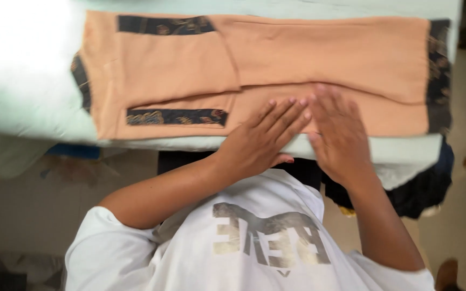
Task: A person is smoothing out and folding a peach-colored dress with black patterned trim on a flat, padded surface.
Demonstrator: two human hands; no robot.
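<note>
Now two hands (297, 134) flat on one orange garment (276, 64).

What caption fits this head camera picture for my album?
Left hand and right hand flat on folded orange garment.

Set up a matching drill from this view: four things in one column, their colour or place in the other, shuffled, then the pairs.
1. left hand
2. right hand
3. folded cloth garment
4. short-sleeved shirt

a. white, worn by the person
b. orange with dark patterned bands
c. flat on the garment, fingers pointing up-right
d. flat on the garment, nearer its dark end band

Pairs: 1-c, 2-d, 3-b, 4-a
</note>
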